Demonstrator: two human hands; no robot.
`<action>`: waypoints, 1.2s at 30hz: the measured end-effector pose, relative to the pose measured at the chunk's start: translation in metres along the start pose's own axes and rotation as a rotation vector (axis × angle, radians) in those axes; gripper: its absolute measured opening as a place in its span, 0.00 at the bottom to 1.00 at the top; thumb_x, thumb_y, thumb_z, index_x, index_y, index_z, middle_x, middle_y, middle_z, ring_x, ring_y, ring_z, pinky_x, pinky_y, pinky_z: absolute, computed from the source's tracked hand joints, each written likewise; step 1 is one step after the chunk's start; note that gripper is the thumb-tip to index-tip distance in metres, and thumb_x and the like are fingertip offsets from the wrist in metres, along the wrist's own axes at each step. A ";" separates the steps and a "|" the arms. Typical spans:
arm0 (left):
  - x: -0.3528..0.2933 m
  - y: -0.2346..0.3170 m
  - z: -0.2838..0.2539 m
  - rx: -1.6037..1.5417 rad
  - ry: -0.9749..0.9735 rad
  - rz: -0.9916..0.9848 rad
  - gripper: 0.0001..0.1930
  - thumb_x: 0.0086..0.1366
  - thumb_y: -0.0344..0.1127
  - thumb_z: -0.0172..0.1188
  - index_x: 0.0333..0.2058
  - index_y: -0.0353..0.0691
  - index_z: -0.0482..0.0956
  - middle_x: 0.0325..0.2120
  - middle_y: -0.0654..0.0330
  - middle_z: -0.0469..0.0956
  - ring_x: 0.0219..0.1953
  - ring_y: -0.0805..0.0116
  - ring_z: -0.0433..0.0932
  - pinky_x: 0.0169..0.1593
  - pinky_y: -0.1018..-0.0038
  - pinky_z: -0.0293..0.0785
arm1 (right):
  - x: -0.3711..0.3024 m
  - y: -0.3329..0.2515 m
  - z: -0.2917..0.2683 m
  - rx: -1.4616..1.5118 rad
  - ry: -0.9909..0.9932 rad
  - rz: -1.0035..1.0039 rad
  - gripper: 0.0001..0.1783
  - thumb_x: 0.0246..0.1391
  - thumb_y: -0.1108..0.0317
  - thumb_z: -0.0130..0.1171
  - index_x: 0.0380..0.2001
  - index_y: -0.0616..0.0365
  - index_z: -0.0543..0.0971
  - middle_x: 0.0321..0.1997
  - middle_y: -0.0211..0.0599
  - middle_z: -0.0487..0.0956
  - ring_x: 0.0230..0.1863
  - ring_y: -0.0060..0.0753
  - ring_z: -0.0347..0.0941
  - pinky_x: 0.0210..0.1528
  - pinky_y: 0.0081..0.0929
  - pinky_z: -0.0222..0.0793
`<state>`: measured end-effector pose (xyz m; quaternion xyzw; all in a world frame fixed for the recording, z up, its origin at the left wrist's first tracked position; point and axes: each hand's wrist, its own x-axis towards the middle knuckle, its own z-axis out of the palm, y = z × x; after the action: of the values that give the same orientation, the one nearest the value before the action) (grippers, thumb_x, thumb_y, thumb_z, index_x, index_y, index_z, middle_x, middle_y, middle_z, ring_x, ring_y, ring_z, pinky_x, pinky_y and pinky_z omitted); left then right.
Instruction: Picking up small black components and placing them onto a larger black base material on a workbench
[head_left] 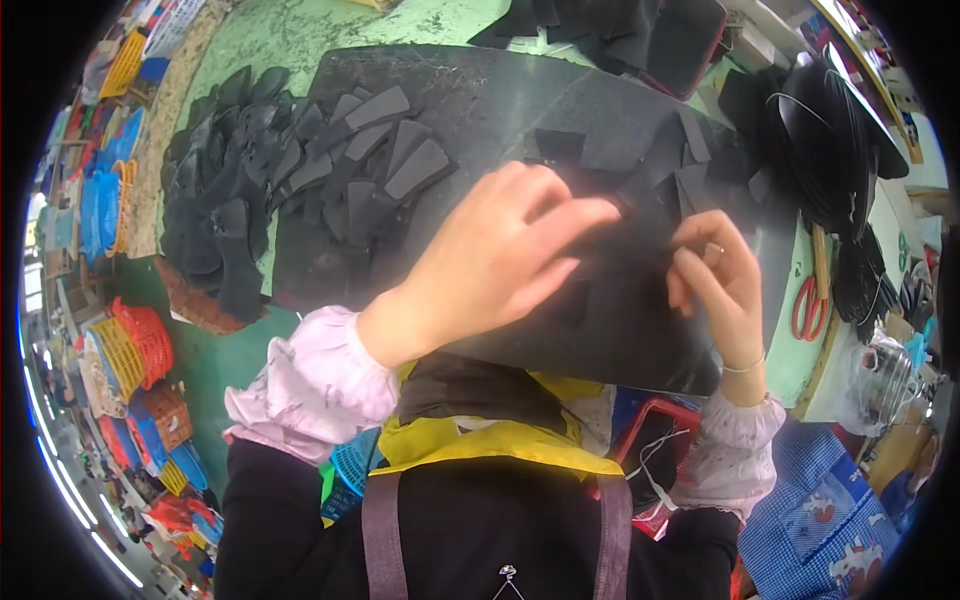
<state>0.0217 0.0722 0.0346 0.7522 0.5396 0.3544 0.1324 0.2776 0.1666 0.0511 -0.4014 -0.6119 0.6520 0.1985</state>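
Note:
My left hand [500,245] is over the middle of a dark board [450,100], with thumb and index finger apart and nothing visible between them. To its right, my right hand [722,285] has its fingers curled inward. Whether it holds a thin dark piece cannot be made out against the black background. Flat black cut pieces [560,145] lie just beyond the hands. A large heap of similar black pieces [330,165] spreads over the board's left part, spilling past its edge.
The board rests on a green table [290,30]. At the far right stand a dark tray [683,45] and a bundle of black strips [825,140]. Red-handled scissors [808,308] lie right of my right hand. Coloured baskets [145,340] are stacked at left.

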 end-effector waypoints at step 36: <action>-0.095 0.029 0.007 0.027 -0.136 -0.023 0.26 0.49 0.29 0.70 0.49 0.34 0.78 0.60 0.51 0.75 0.59 0.51 0.76 0.62 0.58 0.76 | -0.007 0.004 0.081 -0.964 0.164 -0.067 0.16 0.48 0.69 0.75 0.40 0.55 0.81 0.28 0.32 0.80 0.31 0.33 0.80 0.35 0.28 0.77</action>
<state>0.0318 -0.0238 0.0097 0.7701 0.5425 0.2935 0.1628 0.2211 0.1089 0.0439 -0.4777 -0.8390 0.2540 0.0582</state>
